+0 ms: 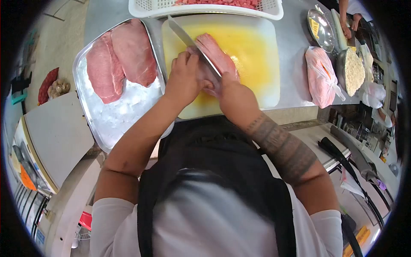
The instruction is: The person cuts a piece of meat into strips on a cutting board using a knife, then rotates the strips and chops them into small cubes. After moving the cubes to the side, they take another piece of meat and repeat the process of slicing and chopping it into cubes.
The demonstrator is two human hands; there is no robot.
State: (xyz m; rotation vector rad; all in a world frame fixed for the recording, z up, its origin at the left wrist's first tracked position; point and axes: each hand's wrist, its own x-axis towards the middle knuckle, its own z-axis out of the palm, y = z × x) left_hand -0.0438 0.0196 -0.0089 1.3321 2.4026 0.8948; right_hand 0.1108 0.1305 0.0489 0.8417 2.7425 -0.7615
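Note:
A piece of raw meat (219,55) lies on the yellow-stained white cutting board (261,64). My right hand (236,100) is closed round the handle of a large kitchen knife (185,33), whose blade slants up to the left along the meat. My left hand (184,79) grips the part of the meat to the left of the blade, its fingers bent close to the steel. How deep the edge sits in the meat is hidden. Left of the board, two big slabs of raw meat (133,51) rest on a metal tray (109,124).
Beyond the board stands a white perforated basket (147,9) of diced meat. To the right are a pink-filled plastic bag (320,77), a metal bowl (327,36) and a pan of pale crumbly food (354,73). At the far right another person's hands (346,26) hold a knife.

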